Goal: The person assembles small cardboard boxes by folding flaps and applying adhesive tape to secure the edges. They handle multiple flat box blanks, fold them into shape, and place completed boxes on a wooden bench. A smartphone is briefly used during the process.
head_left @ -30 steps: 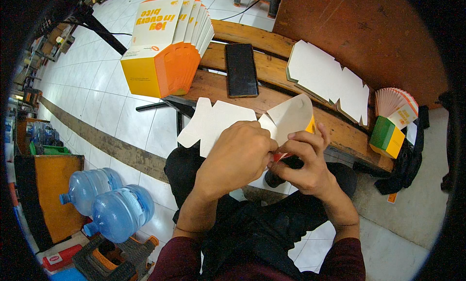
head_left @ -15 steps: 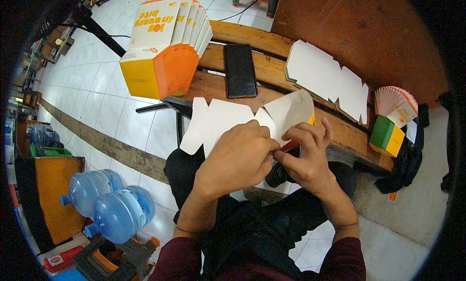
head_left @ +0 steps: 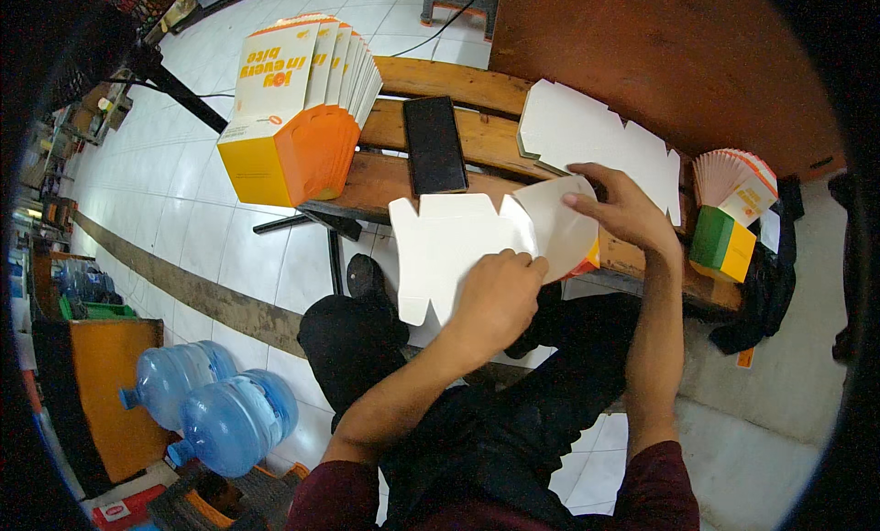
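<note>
A flat carton blank (head_left: 449, 247), white on its inner face, lies over my lap with notched flaps along its edges. Its right-hand panel (head_left: 555, 224) curls upward, and a bit of yellow and red printing shows at the outer side. My left hand (head_left: 500, 302) is closed on the blank's near edge, beside the crease of that panel. At the panel's far right corner, my right hand (head_left: 632, 210) has its thumb on the inner face and its fingers bent over the edge; the fingertips are partly hidden behind the board.
On the wooden slatted bench (head_left: 495, 128) lie a black phone (head_left: 434, 146), stacked white blanks (head_left: 596, 137), a large fan of yellow and orange cartons (head_left: 293, 119) and a smaller green and yellow stack (head_left: 729, 224). Blue water bottles (head_left: 234, 421) rest at lower left.
My right hand has gone from the panel's near edge up to its far right corner. My left hand has shifted slightly, uncovering more of the blank. The whole view has tilted a little.
</note>
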Tool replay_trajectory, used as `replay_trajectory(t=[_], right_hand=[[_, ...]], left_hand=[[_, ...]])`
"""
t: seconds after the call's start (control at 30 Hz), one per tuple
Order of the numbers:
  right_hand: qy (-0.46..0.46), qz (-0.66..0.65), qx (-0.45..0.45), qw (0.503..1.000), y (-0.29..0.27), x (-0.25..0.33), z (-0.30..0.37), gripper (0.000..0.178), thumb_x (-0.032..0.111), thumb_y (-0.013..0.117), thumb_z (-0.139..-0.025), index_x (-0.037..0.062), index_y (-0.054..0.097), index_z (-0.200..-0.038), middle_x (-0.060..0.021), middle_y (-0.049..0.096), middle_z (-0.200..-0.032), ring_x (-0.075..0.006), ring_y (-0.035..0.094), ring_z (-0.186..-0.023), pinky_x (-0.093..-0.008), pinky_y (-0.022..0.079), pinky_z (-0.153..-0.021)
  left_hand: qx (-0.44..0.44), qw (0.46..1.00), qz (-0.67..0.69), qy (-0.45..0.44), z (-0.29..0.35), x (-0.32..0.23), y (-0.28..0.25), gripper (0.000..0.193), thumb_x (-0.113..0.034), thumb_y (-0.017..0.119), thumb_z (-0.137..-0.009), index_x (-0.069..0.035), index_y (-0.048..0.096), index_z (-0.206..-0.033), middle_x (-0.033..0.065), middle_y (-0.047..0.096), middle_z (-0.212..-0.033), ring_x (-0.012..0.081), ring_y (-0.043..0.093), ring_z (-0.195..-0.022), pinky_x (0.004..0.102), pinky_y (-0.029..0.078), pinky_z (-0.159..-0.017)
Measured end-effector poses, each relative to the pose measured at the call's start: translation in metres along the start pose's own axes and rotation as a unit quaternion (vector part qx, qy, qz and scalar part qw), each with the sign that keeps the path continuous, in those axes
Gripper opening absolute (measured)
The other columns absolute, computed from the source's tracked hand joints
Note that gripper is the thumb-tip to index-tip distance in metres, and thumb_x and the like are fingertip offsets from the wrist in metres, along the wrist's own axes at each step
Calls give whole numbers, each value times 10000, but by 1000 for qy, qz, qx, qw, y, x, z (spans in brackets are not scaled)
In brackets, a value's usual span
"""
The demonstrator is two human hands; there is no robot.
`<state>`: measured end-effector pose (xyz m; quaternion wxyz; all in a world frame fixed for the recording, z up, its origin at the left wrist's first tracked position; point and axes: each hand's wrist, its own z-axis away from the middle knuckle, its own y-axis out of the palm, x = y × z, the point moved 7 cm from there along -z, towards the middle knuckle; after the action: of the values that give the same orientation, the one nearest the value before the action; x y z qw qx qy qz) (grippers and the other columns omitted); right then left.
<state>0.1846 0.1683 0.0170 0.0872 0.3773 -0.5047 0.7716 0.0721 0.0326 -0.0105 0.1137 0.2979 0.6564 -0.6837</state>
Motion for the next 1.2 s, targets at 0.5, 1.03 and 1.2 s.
replay_trajectory(t=[0.5,1.03,1.2], right_hand=[[-424,-127,-341,829,-15,92,91,230,-23,708,-723,121,753,-897,-159,596,-1166,-346,593,-1091,-443,484,-970],[-375,124,-332,857,28,127,83,440,-43,736,-624,82,666,-1040,-121,625,-1074,-306,600,-997,-396,492,-848],[-334,-23,-349,875,12,109,75,229,-17,716,-741,39,685,-961,-125,669,-892,-260,650,-771,-331,534,-679]], left_hand=[[-106,575,811,-14,12,31,-69,901,-727,205,-919,48,476,-1290,210,629,-1140,284,665,-974,425,594,-751],[-361,783,499,-89,38,27,-79,281,-143,563,-974,28,552,-1196,123,625,-1079,191,594,-981,326,474,-866],[-365,825,423,-90,35,40,-95,234,-90,596,-942,43,602,-1133,122,644,-1061,191,608,-1012,314,474,-926]])
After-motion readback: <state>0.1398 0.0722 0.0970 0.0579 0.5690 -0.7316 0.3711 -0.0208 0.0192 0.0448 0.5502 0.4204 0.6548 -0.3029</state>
